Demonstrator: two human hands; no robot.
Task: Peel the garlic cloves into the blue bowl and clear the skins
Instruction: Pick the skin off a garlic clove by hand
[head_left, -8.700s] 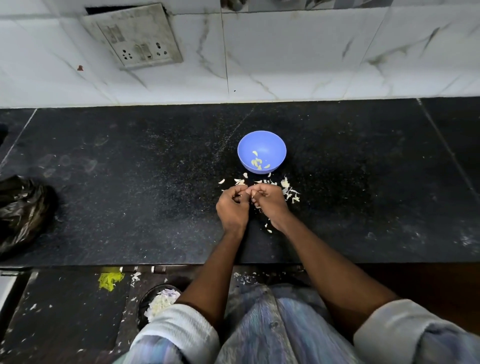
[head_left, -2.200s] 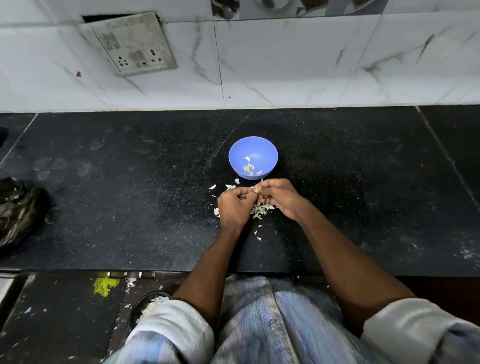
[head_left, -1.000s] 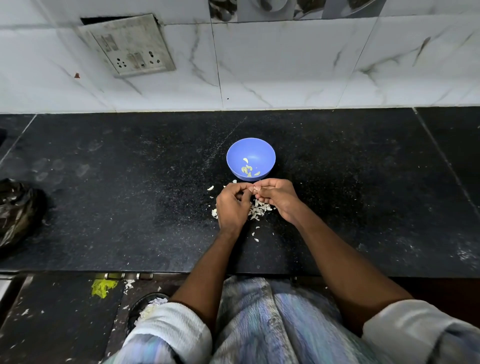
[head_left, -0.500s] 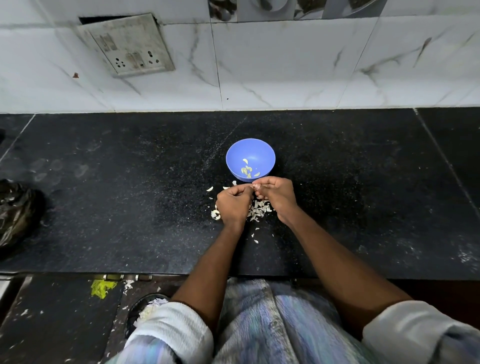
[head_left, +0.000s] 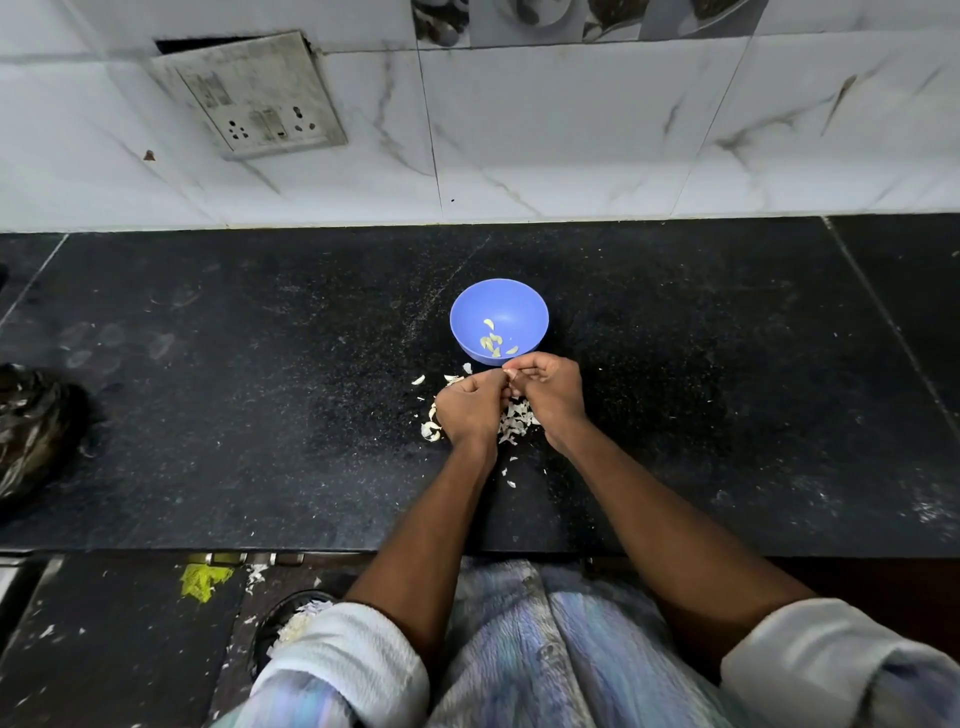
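Observation:
A blue bowl (head_left: 498, 306) stands on the black counter with several peeled garlic cloves (head_left: 492, 341) in its bottom. Just in front of it my left hand (head_left: 470, 408) and my right hand (head_left: 550, 389) meet, fingers curled, pinching a small garlic clove (head_left: 510, 373) between their fingertips; most of the clove is hidden. A heap of white garlic skins (head_left: 514, 418) lies on the counter under and between the hands, and more bits (head_left: 430, 428) lie left of my left hand.
The black stone counter (head_left: 260, 389) ends at a front edge near my body. A dark plastic bag (head_left: 36, 431) sits at the far left. A tiled wall with a socket plate (head_left: 254, 98) rises behind. A container of skins (head_left: 296, 621) stands on the floor below.
My hands have stayed together in front of the bowl, shifting only slightly while working the clove. More skins have gathered beneath them than in the earliest frame.

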